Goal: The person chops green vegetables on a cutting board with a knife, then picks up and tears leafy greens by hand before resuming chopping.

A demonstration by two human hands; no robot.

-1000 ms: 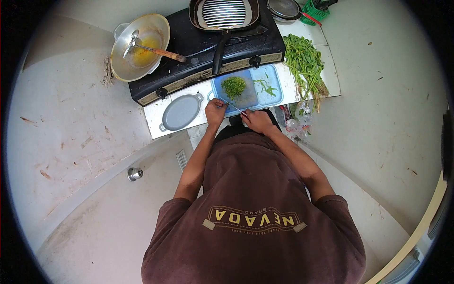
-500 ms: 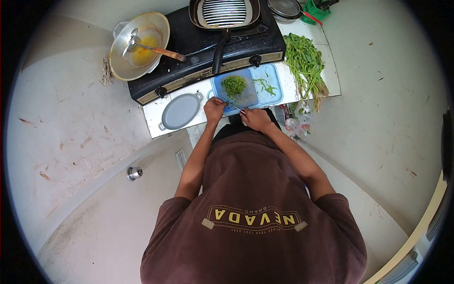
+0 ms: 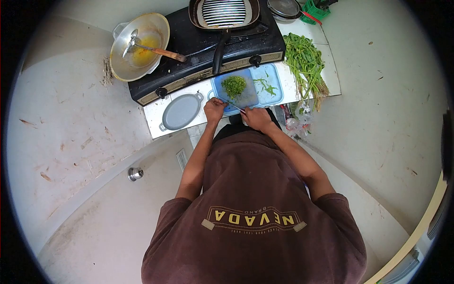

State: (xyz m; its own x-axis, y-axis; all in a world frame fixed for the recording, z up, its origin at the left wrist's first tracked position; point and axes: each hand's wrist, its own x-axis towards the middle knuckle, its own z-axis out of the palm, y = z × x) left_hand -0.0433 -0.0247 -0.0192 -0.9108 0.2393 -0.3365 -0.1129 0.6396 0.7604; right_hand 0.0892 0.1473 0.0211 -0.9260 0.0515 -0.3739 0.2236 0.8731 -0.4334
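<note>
A blue cutting board [image 3: 248, 99] lies on the white counter before the stove. On it is a heap of finely chopped greens [image 3: 233, 86], with a few loose leaves [image 3: 266, 87] to the right. My right hand [image 3: 257, 118] is closed round the handle of a knife [image 3: 235, 106] at the board's front edge. The blade points left toward my left hand [image 3: 215, 109], whose fingers are pinched together at the board's front left corner. Whatever those fingers hold is too small to make out.
A black stove [image 3: 203, 57] bears a grill pan [image 3: 224, 23] and a large pan [image 3: 137, 66] with a ladle. A grey oval plate [image 3: 181, 111] lies left of the board. Leafy greens [image 3: 305, 61], a plastic bag [image 3: 302, 113] and a green basket [image 3: 313, 12] are at the right.
</note>
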